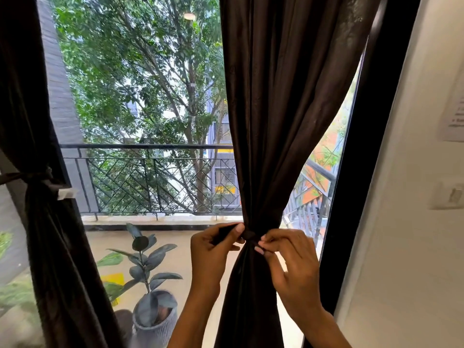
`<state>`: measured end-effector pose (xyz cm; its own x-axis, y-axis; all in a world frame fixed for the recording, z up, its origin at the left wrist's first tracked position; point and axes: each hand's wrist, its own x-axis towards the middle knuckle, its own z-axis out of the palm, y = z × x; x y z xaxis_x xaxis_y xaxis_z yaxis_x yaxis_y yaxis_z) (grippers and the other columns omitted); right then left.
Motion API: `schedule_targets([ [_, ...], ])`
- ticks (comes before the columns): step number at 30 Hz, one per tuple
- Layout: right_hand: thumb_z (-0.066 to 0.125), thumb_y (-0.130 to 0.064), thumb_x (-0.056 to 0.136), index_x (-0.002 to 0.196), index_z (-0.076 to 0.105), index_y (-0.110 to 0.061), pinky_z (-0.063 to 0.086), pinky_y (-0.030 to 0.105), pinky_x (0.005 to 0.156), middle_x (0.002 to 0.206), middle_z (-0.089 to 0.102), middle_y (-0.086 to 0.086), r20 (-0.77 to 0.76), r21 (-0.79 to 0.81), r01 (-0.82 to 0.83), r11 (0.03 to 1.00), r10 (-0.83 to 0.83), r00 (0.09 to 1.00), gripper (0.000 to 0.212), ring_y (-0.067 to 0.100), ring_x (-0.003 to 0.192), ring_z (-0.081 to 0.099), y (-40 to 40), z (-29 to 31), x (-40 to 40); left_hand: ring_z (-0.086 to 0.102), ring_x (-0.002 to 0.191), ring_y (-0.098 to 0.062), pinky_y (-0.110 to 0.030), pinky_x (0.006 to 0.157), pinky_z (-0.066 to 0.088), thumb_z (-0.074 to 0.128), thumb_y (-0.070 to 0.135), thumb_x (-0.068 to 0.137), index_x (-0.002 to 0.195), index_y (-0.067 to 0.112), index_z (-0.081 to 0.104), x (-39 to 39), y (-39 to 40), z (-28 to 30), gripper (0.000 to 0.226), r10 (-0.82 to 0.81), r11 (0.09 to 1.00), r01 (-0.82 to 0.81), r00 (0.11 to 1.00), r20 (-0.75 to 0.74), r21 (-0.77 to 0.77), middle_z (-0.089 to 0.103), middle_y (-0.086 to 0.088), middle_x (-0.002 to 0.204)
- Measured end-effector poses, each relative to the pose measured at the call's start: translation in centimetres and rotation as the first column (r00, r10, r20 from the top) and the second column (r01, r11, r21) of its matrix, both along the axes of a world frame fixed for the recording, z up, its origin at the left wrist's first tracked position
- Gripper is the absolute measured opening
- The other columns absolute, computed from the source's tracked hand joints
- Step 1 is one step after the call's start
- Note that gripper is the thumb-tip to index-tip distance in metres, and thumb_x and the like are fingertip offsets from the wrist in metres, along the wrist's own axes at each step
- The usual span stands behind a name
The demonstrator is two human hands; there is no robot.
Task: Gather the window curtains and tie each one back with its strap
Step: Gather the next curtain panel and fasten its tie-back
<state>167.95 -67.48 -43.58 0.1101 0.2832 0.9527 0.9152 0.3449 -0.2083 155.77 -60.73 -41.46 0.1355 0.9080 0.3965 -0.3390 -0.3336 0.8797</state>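
Both hands work at the cinched waist of the right curtain, right of the window's middle. Her left hand pinches one end of the dark strap, and the right hand pinches the other. Far left, the left curtain hangs tied by its own strap.

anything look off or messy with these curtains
One small oddity: on the left curtain, already tied back, a pale tag pokes out sideways from the strap. At the right curtain, the left hand and right hand pinch its strap. Nothing looks torn.
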Motion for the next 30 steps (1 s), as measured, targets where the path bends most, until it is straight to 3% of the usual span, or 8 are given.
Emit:
schedule_targets([
  [6, 0.064, -0.015, 0.082, 0.086, 0.069, -0.018, 0.041, 0.021, 0.083, 0.095, 0.067, -0.016, -0.063, -0.054, -0.093, 0.994, 0.09, 0.994, 0.007, 0.002, 0.094, 0.058, -1.2, 0.1, -1.3, 0.065, 0.058, -0.013, -0.02, 0.056, 0.051, 0.071, 0.003, 0.078, 0.075, 0.012, 0.075, -0.4, 0.9, -0.2, 0.01, 0.076, 0.996, -0.075, 0.996, 0.037, -0.047, 0.072, -0.007, 0.066],
  [10, 0.062, -0.026, 0.083, 0.09, 0.065, -0.032, 0.047, 0.022, 0.077, 0.092, 0.067, -0.02, -0.28, -0.094, -0.18, 0.979, 0.147, 0.949, 0.01, 0.006, 0.09, 0.063, -1.6, 0.1, -1.7, 0.066, 0.056, -0.015, -0.022, 0.057, 0.053, 0.072, 0.001, 0.077, 0.069, 0.019, 0.075, 0.0, 1.7, -0.2, 0.02, 0.132, 0.99, -0.13, 0.991, 0.029, -0.048, 0.072, -0.006, 0.063],
  [18, 0.073, -0.025, 0.078, 0.079, 0.071, -0.028, 0.045, 0.012, 0.072, 0.08, 0.07, -0.018, -0.48, -0.124, -0.337, 0.933, 0.241, 0.843, 0.004, 0.003, 0.08, 0.066, -2.2, 0.3, -1.8, 0.066, 0.057, -0.017, -0.025, 0.059, 0.054, 0.075, 0.001, 0.074, 0.06, 0.028, 0.075, 0.7, 3.5, -0.1, 0.031, 0.186, 0.977, -0.18, 0.981, 0.047, -0.117, 0.071, -0.003, 0.061],
  [20, 0.075, -0.013, 0.077, 0.074, 0.072, -0.024, 0.047, 0.014, 0.071, 0.075, 0.071, -0.012, -0.609, -0.099, -0.408, 0.907, 0.269, 0.746, 0.011, 0.005, 0.076, 0.065, -1.9, 0.0, -1.5, 0.066, 0.056, -0.014, -0.022, 0.058, 0.054, 0.073, 0.001, 0.077, 0.058, 0.029, 0.075, 1.0, 3.3, -0.2, 0.034, 0.165, 0.981, -0.16, 0.986, 0.035, -0.114, 0.071, -0.001, 0.06],
  [23, 0.066, 0.004, 0.08, 0.073, 0.065, -0.003, 0.047, 0.019, 0.065, 0.065, 0.067, 0.001, -0.848, 0.053, -0.512, 0.857, 0.31, 0.43, 0.01, 0.016, 0.067, 0.059, -1.3, 0.1, -0.6, 0.063, 0.057, -0.013, -0.023, 0.057, 0.054, 0.067, 0.004, 0.083, 0.064, 0.018, 0.075, 0.6, 3.3, -0.1, 0.025, 0.023, 0.989, -0.02, 1.0, 0.017, -0.147, 0.073, -0.005, 0.066],
  [24, 0.064, 0.004, 0.082, 0.074, 0.063, -0.001, 0.048, 0.023, 0.066, 0.065, 0.066, 0.002, -0.869, 0.051, -0.498, 0.865, 0.284, 0.405, 0.009, 0.019, 0.068, 0.058, -1.0, 0.0, -0.3, 0.064, 0.061, -0.014, -0.024, 0.059, 0.055, 0.065, 0.005, 0.085, 0.07, 0.014, 0.073, 0.4, 3.4, -0.1, 0.019, -0.031, 0.989, 0.03, 1.0, -0.005, -0.144, 0.074, -0.007, 0.071],
  [27, 0.063, -0.001, 0.086, 0.082, 0.063, -0.01, 0.053, 0.037, 0.071, 0.08, 0.07, 0.001, -0.811, -0.071, -0.417, 0.906, 0.191, 0.553, 0.01, 0.016, 0.081, 0.065, 0.0, 0.1, 0.8, 0.07, 0.078, -0.015, -0.026, 0.069, 0.056, 0.064, 0.004, 0.084, 0.08, 0.007, 0.068, 0.2, 3.9, 0.0, 0.006, -0.135, 0.989, 0.13, 0.988, -0.069, -0.068, 0.075, -0.007, 0.085],
  [30, 0.063, 0.002, 0.086, 0.089, 0.065, -0.02, 0.055, 0.025, 0.064, 0.088, 0.071, -0.008, -0.75, -0.152, -0.375, 0.914, 0.14, 0.646, 0.023, 0.003, 0.087, 0.066, 1.0, 0.6, 1.0, 0.071, 0.087, -0.014, -0.019, 0.075, 0.053, 0.068, -0.007, 0.076, 0.074, 0.002, 0.06, 0.9, 3.9, 0.3, 0.012, -0.22, 0.975, 0.22, 0.972, -0.087, -0.012, 0.075, -0.008, 0.091],
])
